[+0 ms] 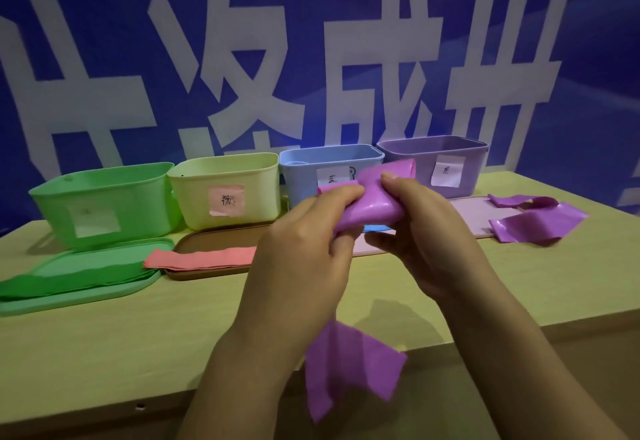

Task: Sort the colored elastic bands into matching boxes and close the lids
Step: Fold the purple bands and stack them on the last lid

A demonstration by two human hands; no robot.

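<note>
A blue backdrop with large white characters (242, 69) stands behind a pale wooden table (104, 342). Along the table's far edge, four open plastic boxes form a row, each bearing a paper label: a green box (104, 204), a pale yellow box (225, 190), a light blue box (311, 169) and a lilac box (433, 166). In front of them lie the lids: a green lid (86, 287) carrying a flat green elastic band (69, 278), a brown lid (214, 242) carrying a pink elastic band (201, 257), and a pale pink lid (474, 214). A loose purple elastic band (533, 221) lies at the right, partly on that lid. Above the table's middle, the left hand (304, 249) and right hand (422, 235) are both closed around a glossy purple elastic band (374, 204), bunched between them, its free end hanging below the left wrist.
</note>
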